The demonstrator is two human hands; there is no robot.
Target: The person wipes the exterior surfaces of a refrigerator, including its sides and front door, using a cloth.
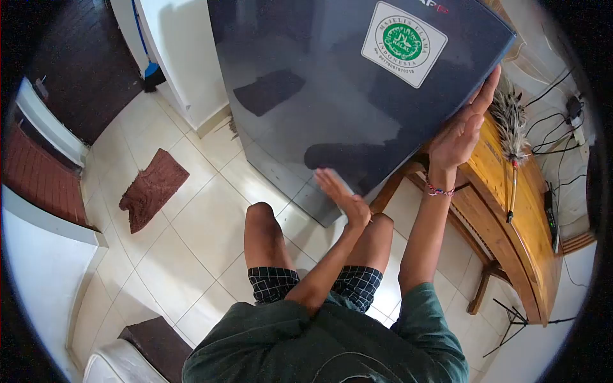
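Note:
A tall dark grey refrigerator [306,96] with a glossy front stands before me, a white sticker with a green halal emblem [403,42] high on it. My right hand [456,137] rests against its right edge, fingers stretched along the side and thumb apart. A braided bracelet [439,190] circles that wrist. Low at the front, my left hand [345,198] is held flat with its fingers extended, close to the glossy surface. Whether it touches the surface I cannot tell.
On the right, a wooden piano-like cabinet [511,210] carries a feather duster [511,127], with cables [562,127] behind. A black stand [514,319] is below. A brown mat [153,189] lies on the tiles at left. A blue broom [152,73] leans near the doorway.

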